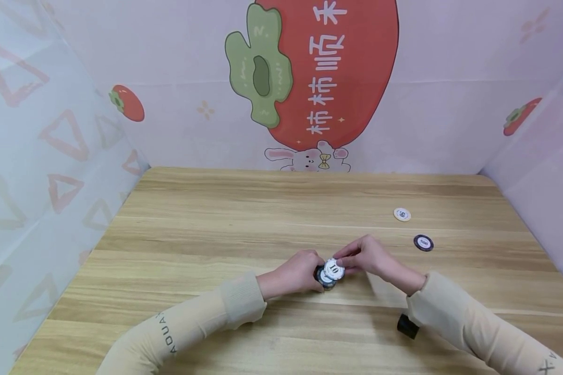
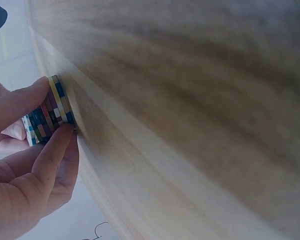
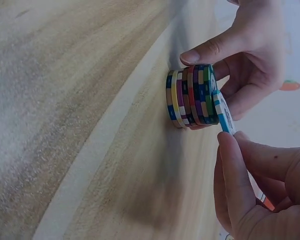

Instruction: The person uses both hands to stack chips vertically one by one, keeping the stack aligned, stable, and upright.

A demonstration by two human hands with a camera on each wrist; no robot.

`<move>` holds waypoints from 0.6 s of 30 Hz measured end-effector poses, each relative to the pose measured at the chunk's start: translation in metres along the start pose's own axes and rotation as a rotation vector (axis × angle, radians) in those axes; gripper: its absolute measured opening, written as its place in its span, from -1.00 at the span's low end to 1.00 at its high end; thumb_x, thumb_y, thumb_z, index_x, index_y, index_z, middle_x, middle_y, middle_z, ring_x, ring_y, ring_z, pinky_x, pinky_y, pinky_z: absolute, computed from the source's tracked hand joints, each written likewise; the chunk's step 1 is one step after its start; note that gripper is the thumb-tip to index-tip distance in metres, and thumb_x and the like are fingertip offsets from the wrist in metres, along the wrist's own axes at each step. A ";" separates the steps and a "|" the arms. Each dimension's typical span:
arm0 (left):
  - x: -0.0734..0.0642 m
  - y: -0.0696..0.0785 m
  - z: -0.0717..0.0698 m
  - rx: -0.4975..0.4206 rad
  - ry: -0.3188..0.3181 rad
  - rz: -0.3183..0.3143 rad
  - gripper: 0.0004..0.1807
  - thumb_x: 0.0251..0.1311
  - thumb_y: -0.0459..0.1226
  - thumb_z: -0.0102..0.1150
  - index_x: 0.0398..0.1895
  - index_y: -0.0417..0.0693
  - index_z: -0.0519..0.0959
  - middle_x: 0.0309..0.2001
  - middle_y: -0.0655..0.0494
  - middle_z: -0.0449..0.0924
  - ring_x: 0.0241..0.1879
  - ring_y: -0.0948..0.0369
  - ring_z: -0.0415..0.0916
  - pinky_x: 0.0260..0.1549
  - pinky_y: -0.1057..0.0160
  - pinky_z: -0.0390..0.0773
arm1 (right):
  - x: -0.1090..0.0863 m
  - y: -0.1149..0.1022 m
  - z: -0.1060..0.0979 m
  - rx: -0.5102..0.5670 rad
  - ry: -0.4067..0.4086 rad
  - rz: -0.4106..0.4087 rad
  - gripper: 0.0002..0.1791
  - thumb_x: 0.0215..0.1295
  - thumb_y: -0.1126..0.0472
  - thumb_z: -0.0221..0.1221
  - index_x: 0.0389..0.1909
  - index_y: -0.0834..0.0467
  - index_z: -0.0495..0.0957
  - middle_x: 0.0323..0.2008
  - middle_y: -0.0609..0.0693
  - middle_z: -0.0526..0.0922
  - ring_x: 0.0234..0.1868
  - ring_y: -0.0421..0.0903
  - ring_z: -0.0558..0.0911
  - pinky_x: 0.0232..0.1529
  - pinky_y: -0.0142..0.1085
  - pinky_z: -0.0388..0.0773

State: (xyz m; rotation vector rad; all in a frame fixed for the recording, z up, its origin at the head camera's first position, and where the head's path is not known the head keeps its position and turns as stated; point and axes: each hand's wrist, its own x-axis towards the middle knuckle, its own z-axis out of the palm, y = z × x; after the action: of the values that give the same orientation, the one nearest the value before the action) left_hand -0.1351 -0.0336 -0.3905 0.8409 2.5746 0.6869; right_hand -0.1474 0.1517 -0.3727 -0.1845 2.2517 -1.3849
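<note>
A stack of several poker chips [image 3: 190,97] in mixed colours stands on the wooden table. My left hand [image 1: 297,272] grips its sides between thumb and fingers; the left wrist view shows the thumb and fingertips on opposite edges of the stack [image 2: 52,107]. Between thumb and fingers my right hand [image 1: 368,259] pinches a white poker chip [image 1: 334,269] marked 10. In the right wrist view this white chip [image 3: 224,114] is tilted, its far edge at the top of the stack, where a green-edged chip shows.
A white chip [image 1: 402,214] marked 50 and a dark chip [image 1: 424,242] marked 500 lie flat at the right of the table [image 1: 216,219]. By the right sleeve is a small black object [image 1: 407,326]. Printed cloth walls [image 1: 178,125] stand around the table's back and sides.
</note>
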 end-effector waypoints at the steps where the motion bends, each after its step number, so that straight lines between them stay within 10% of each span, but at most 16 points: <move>1: 0.000 0.000 0.000 -0.002 -0.001 -0.001 -0.69 -0.25 -0.28 0.46 -0.35 -0.12 0.61 -0.45 0.25 0.46 -0.40 0.38 0.31 -0.35 0.47 0.35 | 0.000 0.000 0.000 0.003 -0.005 0.002 -0.79 0.05 0.41 0.24 -0.26 0.41 0.61 -0.35 0.19 0.66 -0.46 -0.18 0.61 -0.38 -0.25 0.59; 18: 0.001 -0.002 0.002 -0.021 -0.002 -0.005 -0.67 -0.26 -0.28 0.46 -0.32 -0.12 0.62 -0.42 0.24 0.48 -0.39 0.38 0.34 -0.33 0.48 0.37 | 0.002 0.006 0.008 0.024 -0.056 -0.021 -0.79 0.06 0.40 0.23 -0.26 0.43 0.59 -0.38 0.13 0.65 -0.43 -0.21 0.58 -0.39 -0.30 0.59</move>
State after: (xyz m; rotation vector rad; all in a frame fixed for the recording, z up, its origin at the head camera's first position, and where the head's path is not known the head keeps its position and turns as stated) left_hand -0.1361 -0.0337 -0.3935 0.8284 2.5620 0.7096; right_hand -0.1443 0.1476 -0.3815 -0.2372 2.1930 -1.3995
